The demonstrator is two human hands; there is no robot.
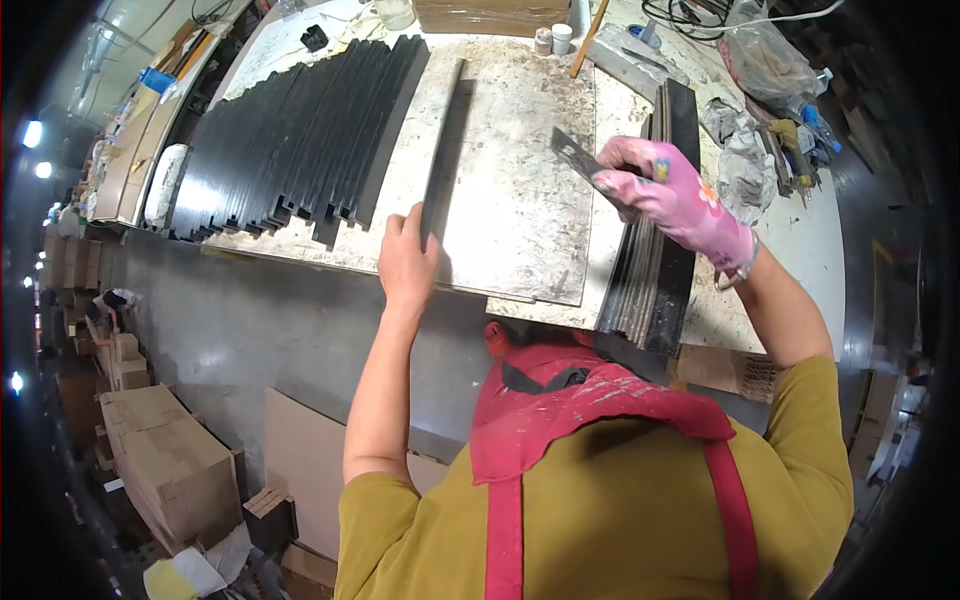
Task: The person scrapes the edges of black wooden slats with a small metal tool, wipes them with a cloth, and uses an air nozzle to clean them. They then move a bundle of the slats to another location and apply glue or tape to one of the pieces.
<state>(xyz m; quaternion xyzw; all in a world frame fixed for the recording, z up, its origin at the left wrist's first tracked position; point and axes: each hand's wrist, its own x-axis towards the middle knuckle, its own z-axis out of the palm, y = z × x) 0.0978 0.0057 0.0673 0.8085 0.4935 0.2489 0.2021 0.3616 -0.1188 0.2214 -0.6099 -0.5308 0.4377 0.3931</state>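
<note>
My bare left hand [408, 262] grips the near end of a long, narrow dark strip [446, 125], which stands on its edge and points away from me. Under it lies a stained white board [520, 200] on the table. In a pink flowered glove, my right hand [685, 205] is closed around a flat, dark-bladed putty knife [572, 152]. The blade is raised over the board's right side, apart from the strip. Left of the board, many black strips [300, 130] lie side by side. Below my right hand is a stack of dark strips [655, 265].
A cardboard box [490, 17] and small jars [562, 40] stand at the back. Crumpled plastic [765, 60], a white rag [745, 165] and a yellowish tool [795, 150] crowd the right. Large cartons [165, 465] sit on the floor at left; a person [108, 312] bends farther off.
</note>
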